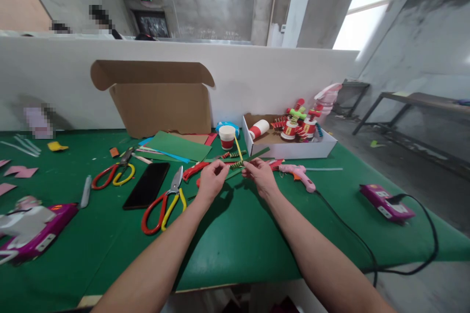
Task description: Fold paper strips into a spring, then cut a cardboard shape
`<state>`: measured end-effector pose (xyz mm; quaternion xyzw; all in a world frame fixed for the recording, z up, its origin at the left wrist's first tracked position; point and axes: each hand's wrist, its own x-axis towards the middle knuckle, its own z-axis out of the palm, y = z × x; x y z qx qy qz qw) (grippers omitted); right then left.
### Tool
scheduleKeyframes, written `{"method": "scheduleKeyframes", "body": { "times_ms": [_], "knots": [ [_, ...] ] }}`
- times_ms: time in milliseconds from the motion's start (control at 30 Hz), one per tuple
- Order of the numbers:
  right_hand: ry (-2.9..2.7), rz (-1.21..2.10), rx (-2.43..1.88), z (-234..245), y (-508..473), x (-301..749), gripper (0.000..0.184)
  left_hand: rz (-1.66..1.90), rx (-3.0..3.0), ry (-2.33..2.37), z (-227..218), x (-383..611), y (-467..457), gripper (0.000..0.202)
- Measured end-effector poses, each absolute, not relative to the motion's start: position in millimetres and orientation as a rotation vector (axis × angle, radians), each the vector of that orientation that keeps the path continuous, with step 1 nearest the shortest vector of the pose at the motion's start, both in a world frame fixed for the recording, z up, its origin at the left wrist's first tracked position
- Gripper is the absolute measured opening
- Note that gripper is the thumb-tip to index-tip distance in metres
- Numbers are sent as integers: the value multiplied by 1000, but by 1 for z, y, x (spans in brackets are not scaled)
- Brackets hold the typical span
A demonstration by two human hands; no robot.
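Both my hands meet above the green table [235, 234]. My left hand [212, 178] and my right hand [259, 174] are closed, each pinching an end of a folded paper strip chain [237, 164] in green, yellow and red. A loose yellow strip end [238, 148] sticks up from it and a green strip [259, 154] runs off to the right. Just behind the hands stands a red-and-white paper cup [227, 137].
Red-and-yellow scissors [164, 201] and a black phone [147, 185] lie left of my hands, another pair of scissors [113, 174] farther left. A pink glue gun [299, 174] with black cable lies right. A white box [290, 144] holds paper figures. Open cardboard box [157, 100] behind.
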<state>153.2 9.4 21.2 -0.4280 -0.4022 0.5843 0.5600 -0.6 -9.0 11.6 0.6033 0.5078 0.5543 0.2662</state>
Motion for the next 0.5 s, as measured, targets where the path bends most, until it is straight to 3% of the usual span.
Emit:
{"method": "scheduleKeyframes", "body": {
  "times_ms": [500],
  "knots": [
    [-1215,1255,-976,19,3,145,34,1304,1765,1352,6,4,-10,20]
  ]
}}
